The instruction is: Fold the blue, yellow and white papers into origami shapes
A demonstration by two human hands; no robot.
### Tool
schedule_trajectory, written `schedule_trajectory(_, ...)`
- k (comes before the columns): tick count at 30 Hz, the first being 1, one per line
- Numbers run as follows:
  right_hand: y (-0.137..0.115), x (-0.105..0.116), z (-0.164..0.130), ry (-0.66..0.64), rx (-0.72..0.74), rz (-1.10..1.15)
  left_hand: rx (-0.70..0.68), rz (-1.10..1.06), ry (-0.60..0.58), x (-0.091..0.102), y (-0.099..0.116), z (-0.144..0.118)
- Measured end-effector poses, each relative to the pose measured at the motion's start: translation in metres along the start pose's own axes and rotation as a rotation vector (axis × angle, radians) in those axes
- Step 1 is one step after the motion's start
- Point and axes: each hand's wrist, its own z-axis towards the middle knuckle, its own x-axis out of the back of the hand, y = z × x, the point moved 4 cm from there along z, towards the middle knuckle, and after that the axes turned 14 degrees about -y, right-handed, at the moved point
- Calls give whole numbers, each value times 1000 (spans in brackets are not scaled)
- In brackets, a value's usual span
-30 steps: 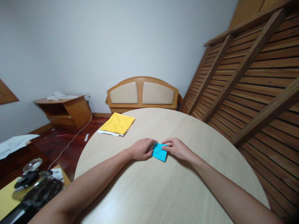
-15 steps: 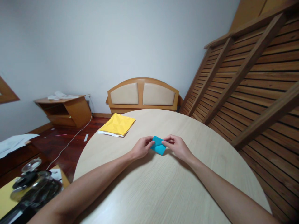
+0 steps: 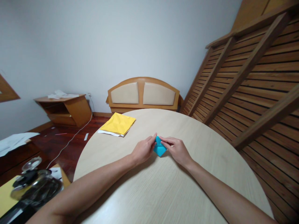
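A small piece of folded blue paper [image 3: 160, 151] is held just above the middle of the round table [image 3: 149, 193]. My left hand [image 3: 145, 149] pinches its left edge, with the thumb pointing up along it. From the other side, my right hand [image 3: 176, 149] grips the upper right of the paper between thumb and fingers. The paper's upper part is narrow between the fingers, and its lower end comes to a point. Part of both side edges is hidden behind my fingers.
Yellow sheets [image 3: 118, 123] with white beneath lie at the table's far left. A glass pot [image 3: 44, 186] stands low at left. Behind the table is a headboard [image 3: 143, 93]; a slatted wooden frame [image 3: 245, 77] leans at right. A white cord [image 3: 70, 141] crosses the floor.
The blue paper's upper part has been squeezed narrower between my hands. My left thumb has swung upward, and my right fingers have shifted slightly left on the paper.
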Motion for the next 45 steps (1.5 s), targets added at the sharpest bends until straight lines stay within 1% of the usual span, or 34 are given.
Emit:
schedule_trajectory(2, -1, -1, 0, -7, 23, -18, 0, 94, -47, 0, 5, -1)
schedule_trajectory(4, -1, -1, 0, -4, 28, -21, -10, 123, -73, 1, 9, -2)
schedule_trajectory(11, 1, -3, 0, 22, -94, 49, -3, 55, -49, 8, 13, -3)
schedule_trajectory(14, -2, -1, 0, 30, -99, 64, -6, 49, -48, 8, 15, -2)
schedule_trajectory(17, -4, -1, 1, 34, -103, 86, -6, 103, -55, 9, 17, -2)
schedule_trajectory(21, -4, -2, 2, 10, -113, 108, -10, 135, -70, 9, 17, -2)
schedule_trajectory(24, -3, -1, 2, -5, -109, 108, -29, 53, -49, 11, 16, -2)
schedule_trajectory(27, -1, 2, 4, -21, -113, 159, -17, -119, -15, 15, 13, -1)
schedule_trajectory(32, 8, 11, 5, 66, -155, 206, 54, -447, -42, 14, 3, 4)
schedule_trajectory(36, 13, 12, 6, 73, -160, 186, 80, -644, -50, 10, -4, 8)
schedule_trajectory(40, 15, 12, 6, 81, -160, 178, 101, -748, -88, 6, -8, 9)
schedule_trajectory(45, 15, 12, 6, 77, -168, 190, 76, -757, -105, 6, -8, 9)
